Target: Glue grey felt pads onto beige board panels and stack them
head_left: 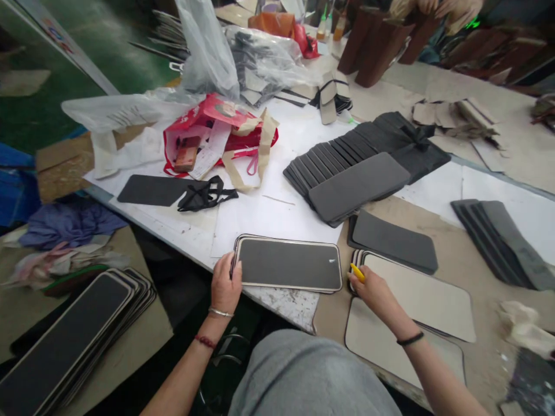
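Note:
My left hand grips the left end of a small stack of dark grey panels with cream borders, thumb on top, fingers at the edge. A small pale mark shows near the top panel's right end. My right hand is closed on a short yellow pen-like tool; its tip is too small to make out. That hand lies over the left end of a stack of cream panels with dark edges. Another cream panel lies nearer my body, partly under my right forearm.
Fanned dark grey panels lie beyond my hands, with smaller dark pieces nearer. A red bag and clear plastic sit back left. Bordered panels are stacked lower left. Another person's hands are at the far side.

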A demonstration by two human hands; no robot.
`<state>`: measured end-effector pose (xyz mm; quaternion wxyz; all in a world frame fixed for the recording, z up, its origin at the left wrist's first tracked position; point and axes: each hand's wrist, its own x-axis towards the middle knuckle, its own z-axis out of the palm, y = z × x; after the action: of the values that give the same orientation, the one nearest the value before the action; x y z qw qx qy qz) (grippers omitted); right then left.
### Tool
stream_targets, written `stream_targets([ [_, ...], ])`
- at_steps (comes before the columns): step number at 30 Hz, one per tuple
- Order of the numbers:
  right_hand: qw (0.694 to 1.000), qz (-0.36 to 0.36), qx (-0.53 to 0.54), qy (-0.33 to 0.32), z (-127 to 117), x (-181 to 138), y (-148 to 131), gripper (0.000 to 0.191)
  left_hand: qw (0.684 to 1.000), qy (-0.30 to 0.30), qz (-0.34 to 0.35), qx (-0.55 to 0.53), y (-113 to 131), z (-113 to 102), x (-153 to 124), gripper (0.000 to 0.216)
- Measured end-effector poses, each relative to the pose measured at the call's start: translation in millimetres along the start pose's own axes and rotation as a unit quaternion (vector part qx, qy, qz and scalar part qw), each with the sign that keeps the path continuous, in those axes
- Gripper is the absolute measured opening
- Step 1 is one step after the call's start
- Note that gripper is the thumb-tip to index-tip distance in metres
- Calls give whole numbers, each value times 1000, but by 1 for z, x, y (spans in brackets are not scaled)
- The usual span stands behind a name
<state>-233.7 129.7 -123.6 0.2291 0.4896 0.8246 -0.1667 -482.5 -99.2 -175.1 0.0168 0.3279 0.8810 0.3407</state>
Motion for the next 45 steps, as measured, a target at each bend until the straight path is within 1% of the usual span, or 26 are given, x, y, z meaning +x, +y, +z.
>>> stream_targets([
  [3,999,-3,20,-34,14,-5,0,26,994,-5,-110,17,-6,-6,-3,38],
  [7,998,-9,43,-52,26,-5,1,34,965,-76,-252,19,-2,-10,-10,33],
  [9,996,-10,64,-55,29,-4,1,36,949,-102,-297,1,0,-9,-12,33],
  [11,996,-5,73,-55,30,-4,0,37,941,-109,-321,-22,-1,-6,-12,34],
  [14,997,-1,65,-48,29,-3,-2,37,939,-103,-324,-43,-2,-4,-10,35],
  [17,997,2,59,-44,27,-2,-4,37,952,-100,-288,-15,0,-7,-7,28],
  [20,997,-2,68,-47,26,-2,-5,39,962,-115,-248,26,4,-11,-5,20],
  [24,996,-1,71,-53,27,-1,-5,36,967,-121,-222,33,3,-12,-5,18],
  [29,996,-10,65,-52,28,-1,-5,34,977,-107,-181,41,-1,-12,-4,17],
  [35,996,-17,62,-57,30,-4,-7,34,976,-98,-193,20,-1,-14,0,17],
  [39,997,-18,59,-50,32,-6,-8,33,971,-99,-218,-9,-1,-15,1,18],
  [45,997,-19,61,-50,35,-8,-9,33,960,-106,-258,-37,-6,-12,0,26],
])
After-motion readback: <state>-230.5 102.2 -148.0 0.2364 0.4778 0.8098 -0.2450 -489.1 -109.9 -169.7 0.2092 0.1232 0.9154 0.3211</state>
